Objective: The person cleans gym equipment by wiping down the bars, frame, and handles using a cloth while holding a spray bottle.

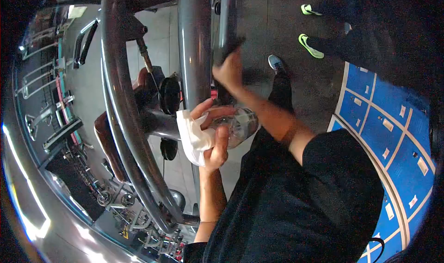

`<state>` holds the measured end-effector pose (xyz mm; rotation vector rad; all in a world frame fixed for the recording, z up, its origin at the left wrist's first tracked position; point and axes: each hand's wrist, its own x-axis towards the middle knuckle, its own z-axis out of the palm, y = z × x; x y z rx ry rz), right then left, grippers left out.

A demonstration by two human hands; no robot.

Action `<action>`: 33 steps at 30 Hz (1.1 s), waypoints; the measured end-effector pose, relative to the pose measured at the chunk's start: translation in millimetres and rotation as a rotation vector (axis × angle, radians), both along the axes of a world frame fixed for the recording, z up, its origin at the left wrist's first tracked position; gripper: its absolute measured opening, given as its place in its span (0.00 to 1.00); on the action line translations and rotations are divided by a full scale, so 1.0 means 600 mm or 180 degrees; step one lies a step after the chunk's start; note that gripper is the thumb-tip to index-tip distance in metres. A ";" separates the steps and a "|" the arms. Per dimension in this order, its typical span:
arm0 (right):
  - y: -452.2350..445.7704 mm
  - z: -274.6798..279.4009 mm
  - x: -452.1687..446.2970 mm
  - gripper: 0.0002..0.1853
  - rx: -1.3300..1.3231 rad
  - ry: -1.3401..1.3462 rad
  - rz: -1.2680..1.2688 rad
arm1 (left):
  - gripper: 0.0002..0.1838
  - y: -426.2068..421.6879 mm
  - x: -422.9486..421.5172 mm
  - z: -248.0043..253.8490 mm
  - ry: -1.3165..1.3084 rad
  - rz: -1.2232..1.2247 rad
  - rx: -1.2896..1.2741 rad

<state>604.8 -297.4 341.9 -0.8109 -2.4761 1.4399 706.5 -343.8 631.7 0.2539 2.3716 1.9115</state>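
A clear plastic bottle (238,128) with a white top (190,140), which looks like a spray head, is in my left hand (216,149). The fingers and thumb wrap round its upper part, and the bottle stands close beside the grey metal frame (194,41) of a gym machine. Farther along that frame, my right hand (230,73) is at a thinner grey tube (228,20), closed on a dark, cloth-like piece (232,49). Motion blurs this hand, and its fingertips are hidden.
Curved grey tubes (121,96), a black pulley (170,95) and a brown pad (108,145) belong to the machine. Blue lockers (379,129) line one side. Another person's shoes (311,46) are on the dark floor, near my shoe (275,63). More gym equipment stands beyond.
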 end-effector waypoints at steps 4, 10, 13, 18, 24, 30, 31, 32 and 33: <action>-0.007 0.038 0.091 0.51 -0.0490 -0.0226 0.0462 | 0.36 0.008 0.006 0.008 -0.0135 0.0147 -0.0064; 0.032 0.074 -0.019 0.46 -0.0700 -0.0945 0.0055 | 0.37 -0.025 0.018 0.001 -0.0135 -0.0046 -0.0224; 0.088 0.024 -0.155 0.44 -0.0100 -0.0861 0.0039 | 0.39 -0.040 0.022 -0.019 -0.0055 -0.0185 0.0170; 0.256 0.024 -0.423 0.43 -0.0226 -0.0974 0.0046 | 0.41 -0.055 0.038 -0.016 -0.0349 -0.0412 -0.0250; 0.350 0.056 -0.602 0.29 0.0724 -0.0964 -0.0017 | 0.39 -0.029 0.034 0.008 -0.0414 -0.0142 -0.0211; 0.417 0.011 -0.719 0.28 0.0880 -0.0865 -0.0234 | 0.41 -0.011 0.051 0.003 -0.0663 0.0249 0.0234; 0.433 0.012 -0.733 0.28 0.0894 -0.0825 -0.0193 | 0.41 -0.006 0.048 0.005 -0.0628 0.0294 0.0250; 0.448 0.012 -0.748 0.27 0.1103 -0.0732 0.0109 | 0.41 -0.008 0.053 0.006 -0.0726 0.0318 0.0297; 0.460 0.016 -0.767 0.25 0.1309 -0.0620 0.0410 | 0.41 -0.009 0.060 0.004 -0.0809 0.0345 0.0341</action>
